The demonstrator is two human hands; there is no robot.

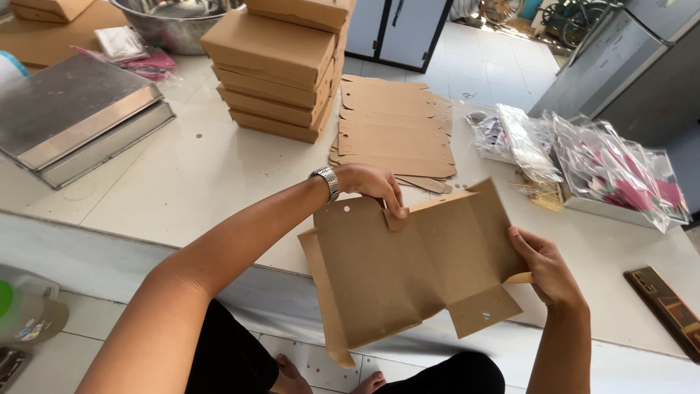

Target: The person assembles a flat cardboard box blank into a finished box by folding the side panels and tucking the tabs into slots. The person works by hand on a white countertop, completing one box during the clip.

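Observation:
A flat brown cardboard box blank (394, 270) with flaps and small punched holes hangs over the near edge of the white tiled counter (189, 182). My left hand (375, 186), with a metal watch on the wrist, pinches a small tab at the blank's top edge. My right hand (543, 266) grips the blank's right side, where a flap is folded up. Just beyond lies a pile of flat unfolded blanks (394, 131). Behind it stands a stack of folded brown boxes (281, 66).
Stacked metal trays (73, 117) sit at the left, a steel bowl (171, 25) behind them. Clear plastic bags with pink contents (605, 168) lie at the right, a dark flat object (667, 306) near the right edge. My bare feet show on the floor below.

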